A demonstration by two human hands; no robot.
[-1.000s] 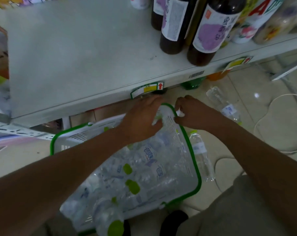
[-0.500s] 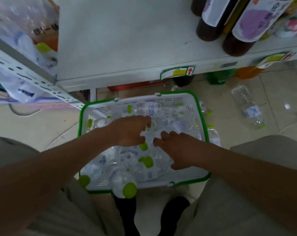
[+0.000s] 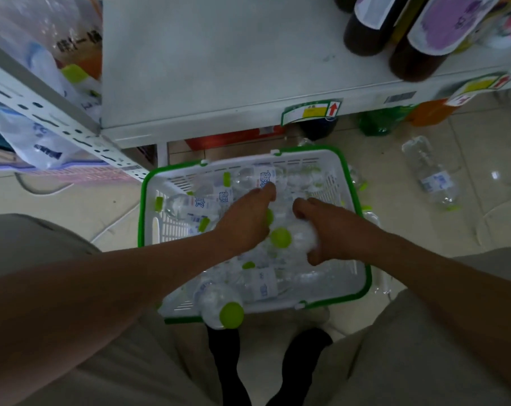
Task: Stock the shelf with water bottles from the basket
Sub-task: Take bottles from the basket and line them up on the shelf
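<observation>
A white basket with a green rim [image 3: 144, 218] stands on the floor between my knees, full of clear water bottles with green caps. One bottle [image 3: 222, 309] pokes up at its near edge. My right hand [image 3: 327, 232] is closed around a green-capped water bottle [image 3: 292, 238] in the middle of the basket. My left hand [image 3: 245, 224] reaches down into the pile beside it, fingers curled over a bottle; its grip is hidden. The grey shelf [image 3: 219, 63] above the basket is mostly bare.
Two dark bottles with purple labels [image 3: 418, 42] stand at the shelf's right end. A loose water bottle [image 3: 433, 174] lies on the tiled floor to the right. Green and orange bottles [image 3: 395, 118] stand under the shelf. Plastic bags [image 3: 28, 83] hang at the left.
Both hands came back from the basket's far rim into the pile. The right hand has closed around a bottle. The view has tilted down toward the basket.
</observation>
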